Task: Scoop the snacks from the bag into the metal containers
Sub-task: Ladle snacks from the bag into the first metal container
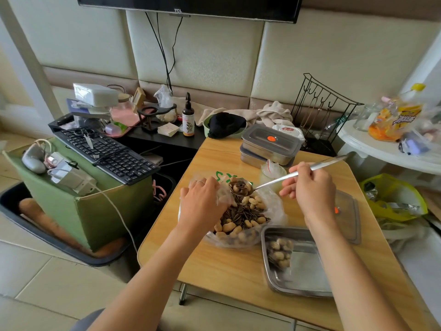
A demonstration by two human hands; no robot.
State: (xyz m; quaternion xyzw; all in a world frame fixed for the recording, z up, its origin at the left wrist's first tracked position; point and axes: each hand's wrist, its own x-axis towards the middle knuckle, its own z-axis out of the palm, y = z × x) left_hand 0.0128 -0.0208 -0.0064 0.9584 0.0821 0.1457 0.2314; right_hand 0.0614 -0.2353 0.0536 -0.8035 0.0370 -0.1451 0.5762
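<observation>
A clear plastic bag (274,211) of peanuts and sunflower seeds (241,216) lies open in the middle of the wooden table (214,266). My left hand (202,201) grips the bag's left edge and holds it open. My right hand (310,189) holds a long metal spoon (274,181) whose bowl, heaped with snacks, hovers over the bag's far side. An open metal container (298,271) sits at the near right of the bag with a small pile of snacks in its left end. My right forearm crosses over it.
Its lid (348,216) lies to the right, partly under my wrist. Two stacked, lidded metal containers (269,144) stand at the table's far edge, a small plastic bag (272,170) before them. A keyboard (105,151) on a green box stands left, a yellow bag (393,199) right.
</observation>
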